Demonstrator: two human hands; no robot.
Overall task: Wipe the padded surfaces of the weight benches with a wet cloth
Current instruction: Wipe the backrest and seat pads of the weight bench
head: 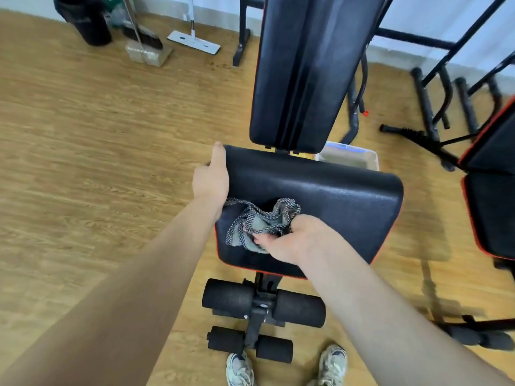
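A black weight bench with red trim stands in front of me. Its seat pad is near me and its long back pad rises beyond. My right hand is shut on a crumpled grey patterned cloth pressed onto the near left part of the seat pad. My left hand grips the seat pad's left edge, thumb pointing up along the side. Black foam leg rollers sit below the seat, near my shoes.
A second black and red bench stands at the right edge. Black metal frames stand behind it. A clear plastic tub sits on the floor beyond the seat. A flat mop, broom with dustpan and a black bin are at the back left.
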